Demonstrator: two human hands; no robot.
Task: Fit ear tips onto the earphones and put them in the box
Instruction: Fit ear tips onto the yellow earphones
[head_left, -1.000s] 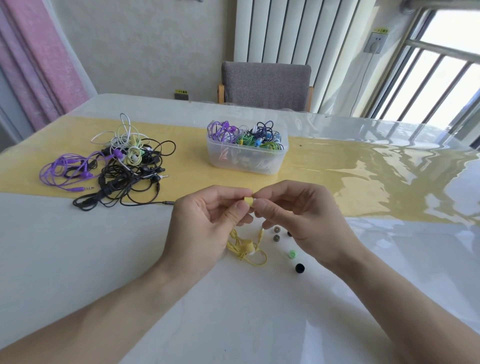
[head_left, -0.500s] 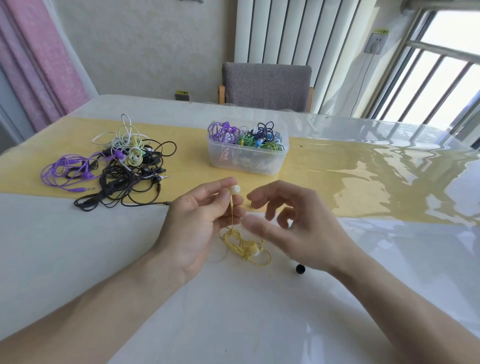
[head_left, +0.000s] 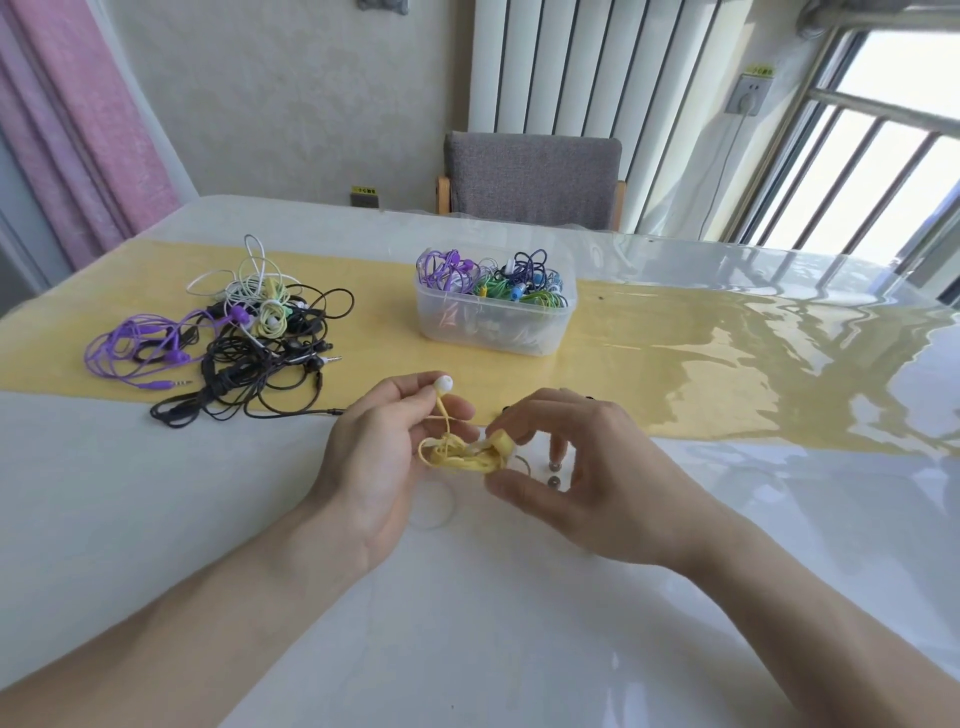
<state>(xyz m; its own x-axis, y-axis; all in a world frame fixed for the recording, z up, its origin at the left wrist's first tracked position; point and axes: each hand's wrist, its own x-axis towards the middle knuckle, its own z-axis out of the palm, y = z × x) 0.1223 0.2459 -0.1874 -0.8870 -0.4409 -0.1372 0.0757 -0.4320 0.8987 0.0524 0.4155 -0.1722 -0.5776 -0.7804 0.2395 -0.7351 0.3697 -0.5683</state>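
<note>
Now both hands work one yellow pair of wired earphones (head_left: 462, 454) just above the glossy white surface (head_left: 467, 623).

The left hand (head_left: 379, 457) pinches the cord just under a white-tipped earbud (head_left: 443, 384), holding that bud upright and clear, probably so its fitted tip stays visible. The right hand (head_left: 587, 467) has a narrow grip on the other yellow earbud (head_left: 503, 441) beside the bunched cord, seemingly turning it to take a tip. Small loose ear tips (head_left: 555, 474) lie on the surface under the right hand, partly hidden. The clear plastic box (head_left: 493, 327) of finished earphones sits farther back; a tangled heap of purple, black and white earphones (head_left: 228, 338) waits far left. Nothing blocks the way to the box.
</note>
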